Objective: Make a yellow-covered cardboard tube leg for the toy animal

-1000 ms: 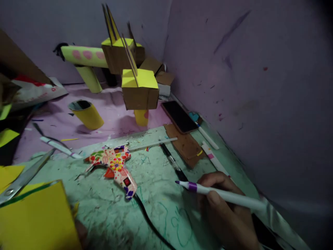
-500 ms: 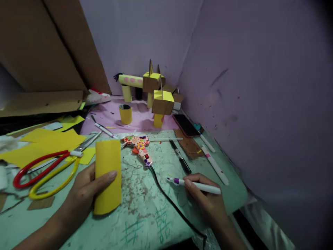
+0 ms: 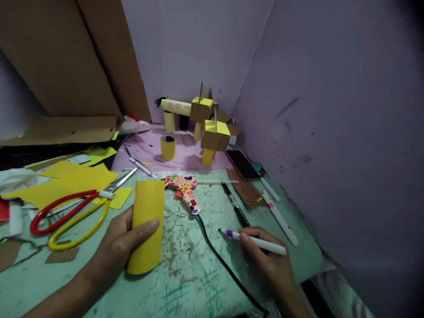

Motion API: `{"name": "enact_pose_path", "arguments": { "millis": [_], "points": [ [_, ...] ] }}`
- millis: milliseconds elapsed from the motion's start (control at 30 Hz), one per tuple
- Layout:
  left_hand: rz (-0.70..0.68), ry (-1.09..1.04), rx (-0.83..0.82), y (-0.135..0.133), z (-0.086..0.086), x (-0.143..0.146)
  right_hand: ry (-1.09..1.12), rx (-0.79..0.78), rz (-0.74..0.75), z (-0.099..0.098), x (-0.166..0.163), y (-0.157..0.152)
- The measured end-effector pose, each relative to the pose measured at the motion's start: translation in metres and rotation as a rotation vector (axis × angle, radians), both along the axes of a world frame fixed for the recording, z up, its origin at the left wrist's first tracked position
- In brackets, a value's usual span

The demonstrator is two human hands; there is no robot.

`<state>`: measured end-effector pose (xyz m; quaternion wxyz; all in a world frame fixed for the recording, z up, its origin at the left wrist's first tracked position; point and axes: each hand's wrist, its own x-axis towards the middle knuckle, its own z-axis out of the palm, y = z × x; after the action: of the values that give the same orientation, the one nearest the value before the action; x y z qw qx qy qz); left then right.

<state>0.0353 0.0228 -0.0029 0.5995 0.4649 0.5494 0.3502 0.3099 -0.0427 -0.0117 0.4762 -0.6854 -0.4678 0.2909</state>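
My left hand (image 3: 124,245) is closed around a yellow paper tube (image 3: 147,229), its thumb lying across the front. The tube stands nearly upright above the green tabletop. A white marker with a purple band (image 3: 261,244) is pinched in my right hand (image 3: 268,260), its tip pointing left. The two hands are apart, with the black cord of a flower-patterned glue gun (image 3: 183,190) running between them. Just beyond my right hand lies a black pen (image 3: 236,205). To the left of the tube rest scissors (image 3: 79,212) with one red and one yellow handle loop.
Yellow paper scraps (image 3: 73,176) lie at left. At the back stand a yellow animal figure (image 3: 175,106), a box-headed piece (image 3: 215,134) and a short yellow tube (image 3: 168,149). A phone (image 3: 243,164), brown cardboard (image 3: 245,189) and another marker (image 3: 281,218) lie along the right wall.
The whole view has shifted, so everything appears a little farther right. Both hands keep their hold on the tube and the marker, with little other movement.
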Motion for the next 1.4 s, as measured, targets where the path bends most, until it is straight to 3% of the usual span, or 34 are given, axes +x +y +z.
{"name": "enact_pose_path", "arguments": {
  "millis": [133, 467, 1033, 1400],
  "points": [
    [-0.018, -0.021, -0.001, -0.0012, -0.0004, -0.0009, -0.019, -0.002, 0.048, 0.0005, -0.0001, -0.0001],
    [0.003, 0.002, 0.001, 0.0005, -0.0003, 0.0018, 0.051, -0.024, -0.001, 0.0042, -0.0050, 0.0000],
    [0.013, 0.038, -0.008, -0.0001, -0.0018, -0.0020, -0.063, 0.014, 0.109, 0.0015, 0.0005, -0.0006],
    [-0.004, 0.028, 0.012, 0.0004, -0.0024, -0.0013, 0.023, 0.022, 0.064, 0.0032, -0.0033, -0.0016]
  ]
}}
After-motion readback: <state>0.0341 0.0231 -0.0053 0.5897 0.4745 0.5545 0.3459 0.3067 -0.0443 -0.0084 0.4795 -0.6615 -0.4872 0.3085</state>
